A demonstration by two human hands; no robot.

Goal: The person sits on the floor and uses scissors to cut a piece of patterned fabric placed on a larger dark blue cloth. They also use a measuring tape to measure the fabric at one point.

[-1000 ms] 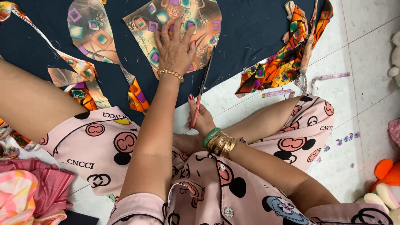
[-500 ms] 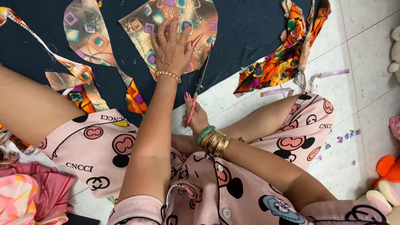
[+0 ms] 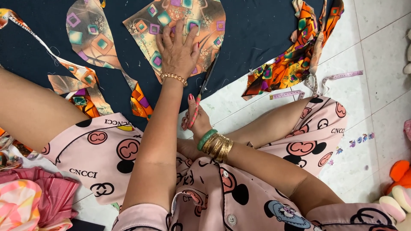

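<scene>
At upper centre, left hand (image 3: 177,53) lies flat, fingers spread, on the patterned piece (image 3: 180,25) over navy cloth (image 3: 257,30); right hand (image 3: 195,122) grips scissors (image 3: 205,87) beside it, cut apparently just starting.

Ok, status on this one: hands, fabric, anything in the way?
Left hand flat on patterned fabric piece. Right hand gripping scissors, blades at the piece's edge. Navy cloth underneath; nothing blocking.

Left hand (image 3: 177,53) flat on patterned fabric piece (image 3: 188,21); right hand (image 3: 197,119) grips scissors (image 3: 205,87) just right of it.
</scene>
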